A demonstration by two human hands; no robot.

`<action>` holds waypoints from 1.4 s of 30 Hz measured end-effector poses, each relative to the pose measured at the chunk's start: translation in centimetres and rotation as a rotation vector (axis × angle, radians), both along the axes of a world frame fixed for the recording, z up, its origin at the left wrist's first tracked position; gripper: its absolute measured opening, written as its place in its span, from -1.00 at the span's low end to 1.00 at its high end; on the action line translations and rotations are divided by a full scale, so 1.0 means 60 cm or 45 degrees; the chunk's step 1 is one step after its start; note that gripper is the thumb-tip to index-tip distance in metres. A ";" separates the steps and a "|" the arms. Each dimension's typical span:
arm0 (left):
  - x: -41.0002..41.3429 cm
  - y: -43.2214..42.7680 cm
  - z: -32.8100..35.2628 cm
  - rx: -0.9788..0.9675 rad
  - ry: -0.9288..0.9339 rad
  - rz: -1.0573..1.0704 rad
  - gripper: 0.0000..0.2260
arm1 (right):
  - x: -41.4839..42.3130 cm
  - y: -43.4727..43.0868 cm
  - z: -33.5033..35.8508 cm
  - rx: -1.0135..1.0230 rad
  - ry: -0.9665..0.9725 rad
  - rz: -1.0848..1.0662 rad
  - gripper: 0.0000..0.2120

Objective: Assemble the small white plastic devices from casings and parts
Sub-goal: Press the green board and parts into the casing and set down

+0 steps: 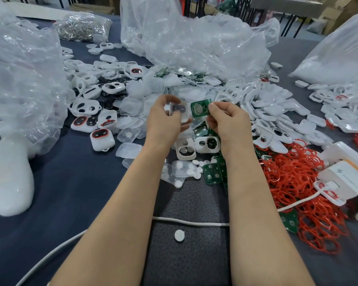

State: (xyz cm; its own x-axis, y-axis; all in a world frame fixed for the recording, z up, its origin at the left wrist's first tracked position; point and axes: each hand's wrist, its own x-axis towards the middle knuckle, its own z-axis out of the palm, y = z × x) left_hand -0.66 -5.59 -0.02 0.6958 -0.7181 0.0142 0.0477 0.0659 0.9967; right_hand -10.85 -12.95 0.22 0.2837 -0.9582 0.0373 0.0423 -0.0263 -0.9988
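Now, left bag (23, 79): clear plastic, white parts dimly inside (crumpled).
left grip (163, 122): curled round a white casing (183, 116), raised above the counter (70, 193).
right grip (227, 122): pinching a green board (198, 109), just beside the casing.
right bag (339, 48): white contents, unclear.
open room: bare dark counter at near left; red rings (293, 182) crowd near right.

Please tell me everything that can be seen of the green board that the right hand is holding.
The green circuit board is small, flat and roughly rectangular, with a round silvery disc, seemingly metal, near its middle. The right hand pinches its right edge and holds it up above the heap of parts, its face toward the camera. Its left edge is close beside the white casing held in the left hand; whether they touch cannot be told.
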 end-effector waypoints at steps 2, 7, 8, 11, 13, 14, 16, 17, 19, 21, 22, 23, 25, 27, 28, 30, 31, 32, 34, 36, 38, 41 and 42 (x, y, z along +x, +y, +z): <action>0.001 -0.001 -0.001 0.010 -0.021 0.011 -0.80 | 0.001 0.000 0.000 0.030 -0.010 0.018 -0.86; 0.000 -0.001 -0.001 0.027 -0.059 0.011 -0.81 | 0.001 -0.002 -0.001 0.071 -0.063 -0.034 -0.86; 0.000 -0.001 -0.001 0.026 -0.055 0.035 -0.82 | 0.001 -0.003 -0.002 0.078 -0.070 -0.050 -0.86; 0.003 -0.001 -0.005 0.093 -0.126 0.097 -0.79 | 0.001 -0.003 -0.003 0.078 -0.063 -0.081 -0.85; 0.005 -0.001 -0.008 0.181 -0.325 0.114 -0.68 | 0.002 -0.003 -0.003 0.062 -0.043 -0.090 -0.85; 0.005 -0.001 -0.009 0.210 -0.418 0.115 -0.66 | 0.001 -0.002 -0.003 0.051 -0.029 -0.095 -0.85; 0.003 -0.002 -0.009 0.253 -0.499 0.086 -0.69 | 0.002 -0.003 -0.003 0.037 -0.010 -0.106 -0.86; 0.004 -0.002 -0.009 0.272 -0.500 0.073 -0.74 | 0.002 -0.003 -0.003 0.036 -0.008 -0.112 -0.86; 0.006 -0.003 -0.008 0.297 -0.467 0.061 -0.84 | 0.002 -0.002 -0.004 0.033 0.001 -0.115 -0.86; 0.006 -0.003 -0.008 0.335 -0.461 0.039 -0.87 | 0.002 -0.001 -0.004 0.028 0.010 -0.106 -0.86; 0.006 -0.003 -0.009 0.367 -0.495 0.031 -0.86 | 0.002 0.000 -0.003 0.024 0.013 -0.101 -0.85; 0.004 -0.004 -0.011 0.407 -0.560 0.037 -0.84 | 0.002 0.000 -0.003 0.020 0.016 -0.097 -0.85; 0.001 -0.004 -0.014 0.480 -0.714 0.089 -0.81 | 0.002 0.001 -0.002 0.014 0.031 -0.085 -0.86; -0.001 -0.002 -0.015 0.555 -0.833 0.154 -0.80 | 0.003 0.001 -0.002 0.011 0.053 -0.065 -0.88; -0.002 -0.002 -0.015 0.613 -0.900 0.182 -0.78 | 0.003 0.001 -0.003 0.010 0.063 -0.054 -0.90; 0.001 -0.002 -0.016 0.749 -0.999 0.221 -0.73 | 0.004 0.001 -0.003 0.011 0.072 -0.033 -0.93; 0.002 -0.003 -0.017 0.802 -1.011 0.231 -0.71 | 0.004 0.001 -0.004 0.016 0.071 -0.026 -0.94; 0.003 -0.003 -0.018 0.842 -1.016 0.235 -0.68 | 0.004 0.001 -0.005 0.024 0.067 -0.021 -0.96; 0.002 -0.005 -0.020 0.863 -1.029 0.244 -0.64 | 0.005 0.001 -0.006 0.043 0.055 -0.013 -0.98; 0.001 -0.004 -0.017 0.676 -1.034 0.323 -0.66 | 0.004 0.000 -0.005 0.067 0.030 -0.013 -0.98; -0.003 -0.001 -0.011 0.321 -1.000 0.425 -0.72 | 0.003 0.002 0.000 0.099 -0.027 0.001 -0.97; -0.011 -0.001 0.001 0.103 -0.813 0.310 -0.65 | 0.004 0.010 0.009 0.147 -0.148 0.132 -0.95; -0.013 -0.002 0.003 0.080 -0.746 0.234 -0.61 | 0.004 0.014 0.012 0.161 -0.167 0.204 -0.94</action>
